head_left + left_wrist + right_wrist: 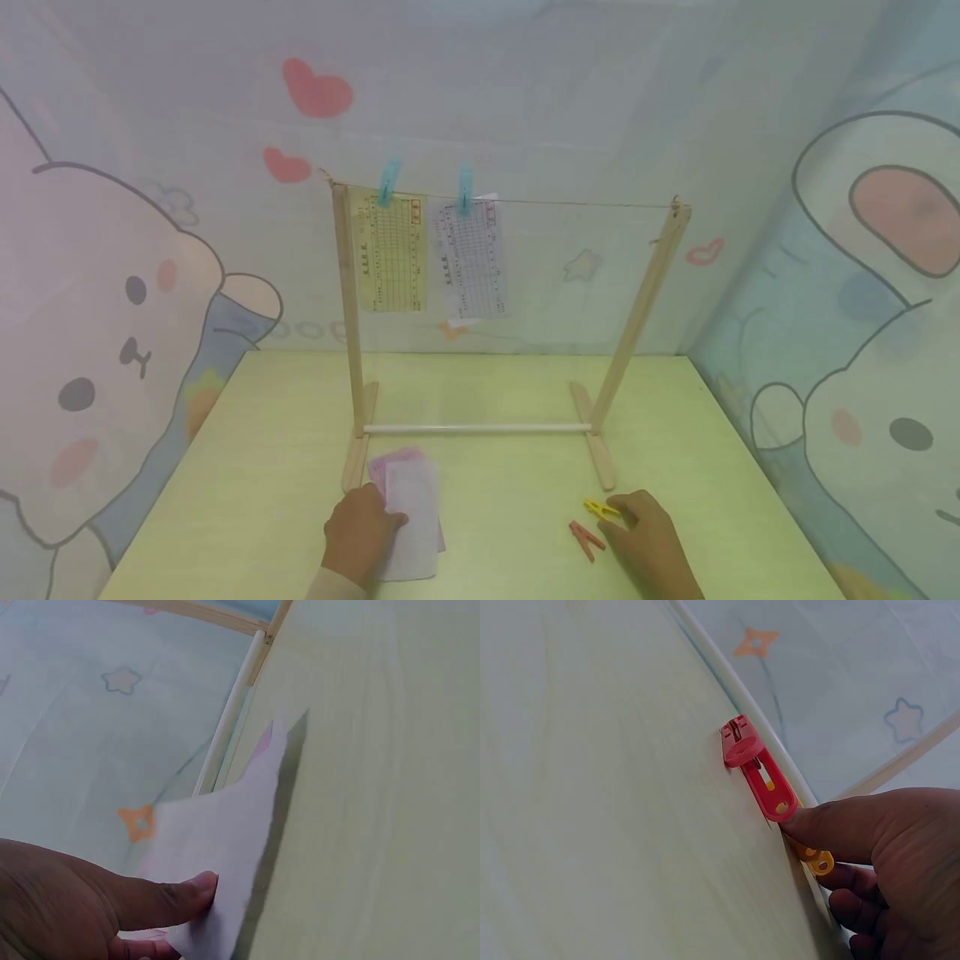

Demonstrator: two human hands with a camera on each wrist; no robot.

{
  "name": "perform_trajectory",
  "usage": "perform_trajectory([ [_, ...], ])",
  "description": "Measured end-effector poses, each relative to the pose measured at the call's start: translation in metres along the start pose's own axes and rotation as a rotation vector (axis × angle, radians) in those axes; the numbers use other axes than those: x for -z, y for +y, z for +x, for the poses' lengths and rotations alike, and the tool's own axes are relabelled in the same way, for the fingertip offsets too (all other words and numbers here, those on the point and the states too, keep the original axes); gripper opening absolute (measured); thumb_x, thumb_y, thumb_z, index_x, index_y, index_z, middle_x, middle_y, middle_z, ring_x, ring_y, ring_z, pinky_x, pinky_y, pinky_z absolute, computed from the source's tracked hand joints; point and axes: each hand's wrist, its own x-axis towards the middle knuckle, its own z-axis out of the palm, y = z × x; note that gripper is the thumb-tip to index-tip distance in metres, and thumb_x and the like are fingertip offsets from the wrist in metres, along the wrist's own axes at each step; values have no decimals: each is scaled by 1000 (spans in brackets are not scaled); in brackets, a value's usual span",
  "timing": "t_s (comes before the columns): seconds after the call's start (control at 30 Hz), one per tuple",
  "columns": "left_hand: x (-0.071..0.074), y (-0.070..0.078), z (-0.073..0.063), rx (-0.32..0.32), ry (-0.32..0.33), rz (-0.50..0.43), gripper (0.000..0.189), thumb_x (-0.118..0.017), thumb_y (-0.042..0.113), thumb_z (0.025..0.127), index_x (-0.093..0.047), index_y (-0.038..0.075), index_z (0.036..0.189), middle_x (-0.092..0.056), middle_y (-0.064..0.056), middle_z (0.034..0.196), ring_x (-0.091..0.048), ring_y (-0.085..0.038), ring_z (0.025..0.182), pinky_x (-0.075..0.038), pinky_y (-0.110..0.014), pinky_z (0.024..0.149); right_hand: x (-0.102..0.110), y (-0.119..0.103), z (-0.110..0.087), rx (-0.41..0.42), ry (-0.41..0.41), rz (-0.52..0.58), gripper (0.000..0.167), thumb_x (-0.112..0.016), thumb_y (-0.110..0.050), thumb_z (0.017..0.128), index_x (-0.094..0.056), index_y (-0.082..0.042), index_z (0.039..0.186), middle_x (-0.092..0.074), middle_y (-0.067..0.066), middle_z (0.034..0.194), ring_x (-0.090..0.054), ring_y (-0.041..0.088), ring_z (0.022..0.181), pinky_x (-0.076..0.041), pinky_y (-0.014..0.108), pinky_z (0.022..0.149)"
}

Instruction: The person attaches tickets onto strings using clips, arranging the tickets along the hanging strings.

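front-left of the wooden rack (348, 292), my left hand (362, 529) pinches paper sheets (412, 525), likely light, limp, best taken by an edge; front-right, my right hand (648, 537) pinches the yellow clip (598, 509).

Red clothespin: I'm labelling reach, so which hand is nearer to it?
Right. The right hand is just beside the red clothespin, at the yellow clothespin; the left hand is well off to its left, holding the papers.
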Motion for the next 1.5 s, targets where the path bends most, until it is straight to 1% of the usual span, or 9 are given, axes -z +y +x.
perform_trajectory([
  [0.17,1,-4,0,-38,-20,-61,27,-82,20,82,-61,4,80,-62,-4,75,-59,-20,67,-52,-43,59,1,-1,-1,8,-4,-17,31,-86,-23,84,-75,-15,112,-65,-3,105,-60,14,99,-50,43,92],
  [0.37,1,-2,-1,-61,-1,-30,28,-81,15,86,-57,6,76,-57,-2,70,-54,-18,65,-50,-38,60,4,-1,-3,30,-11,3,33,-86,-23,83,-74,-14,113,-66,-3,106,-60,14,99,-51,44,92],
  [0.67,1,-1,2,-99,161,2,22,-79,11,88,-64,7,72,-63,-1,65,-53,-15,57,-47,-35,55,6,1,-3,14,-40,3,30,-85,-23,85,-74,-13,111,-66,-1,108,-63,22,106,-51,50,97],
  [0.9,2,-3,7,-103,223,-6,24,-83,13,86,-64,9,71,-62,1,63,-53,-14,56,-48,-35,56,7,2,-3,-1,-51,30,28,-80,-22,90,-72,-12,115,-69,2,116,-65,28,114,-51,55,99],
  [1.03,7,-1,6,-125,252,-46,20,-83,13,86,-66,10,76,-66,1,67,-53,-14,58,-46,-34,56,9,-1,-4,-17,-10,71,30,-79,-23,91,-73,-15,119,-71,-1,112,-67,21,105,-56,47,93],
  [1.13,11,0,6,-170,277,-82,13,-82,12,87,-71,9,81,-70,0,72,-55,-12,60,-46,-33,56,13,-7,-5,48,73,65,30,-82,-18,89,-76,-15,118,-71,-6,100,-66,14,94,-56,40,85],
  [1.23,15,3,6,-208,278,-108,9,-82,13,88,-73,11,86,-69,3,73,-54,-10,63,-44,-30,58,20,-15,-6,103,167,57,31,-85,-16,87,-76,-15,116,-73,-10,94,-67,14,94,-55,38,85],
  [1.4,30,20,2,-262,239,-251,6,-80,17,92,-76,13,92,-68,7,75,-55,-9,65,-46,-24,57,40,-33,-6,124,228,112,24,-84,-23,89,-76,-18,111,-76,-9,99,-67,16,97,-54,37,86],
  [1.5,41,36,2,-321,236,-337,5,-77,15,95,-77,11,97,-75,3,84,-62,-9,69,-52,-23,58,57,-47,1,242,263,190,22,-82,-16,90,-77,-14,111,-77,-3,105,-68,13,95,-55,30,84],
])
